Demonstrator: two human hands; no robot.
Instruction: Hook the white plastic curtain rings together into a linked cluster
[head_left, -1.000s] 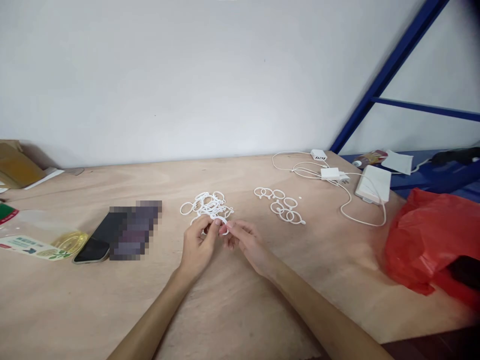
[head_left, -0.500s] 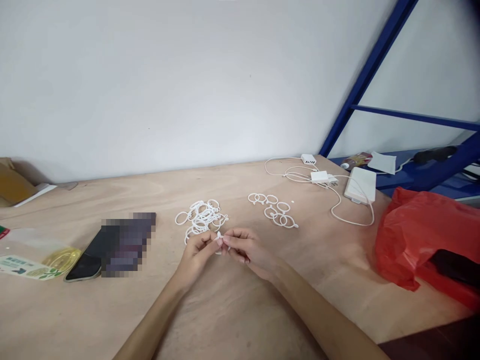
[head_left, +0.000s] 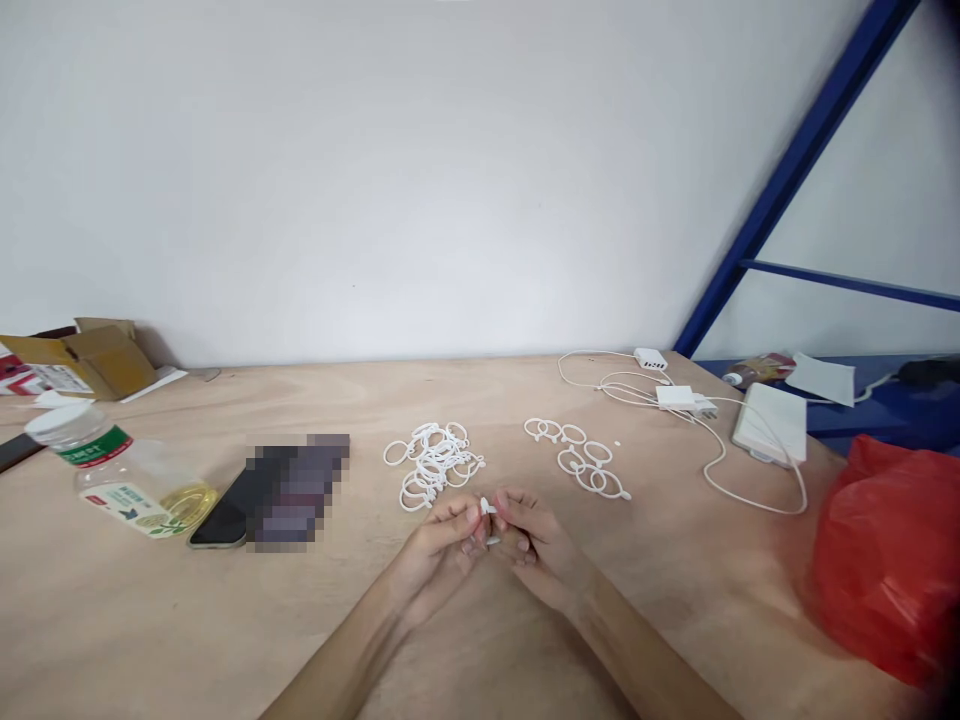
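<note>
Left hand (head_left: 441, 535), right hand (head_left: 543, 540) both pinch white ring (head_left: 487, 508) over table (head_left: 187, 645), near ring pile (head_left: 433, 466). Best grip light, even, no bending; exact contact too small to tell.

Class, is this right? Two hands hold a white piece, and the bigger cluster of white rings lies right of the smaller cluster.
Not quite: the head view shows the bigger cluster left of the smaller cluster. The left hand and right hand do hold a white piece.
</note>
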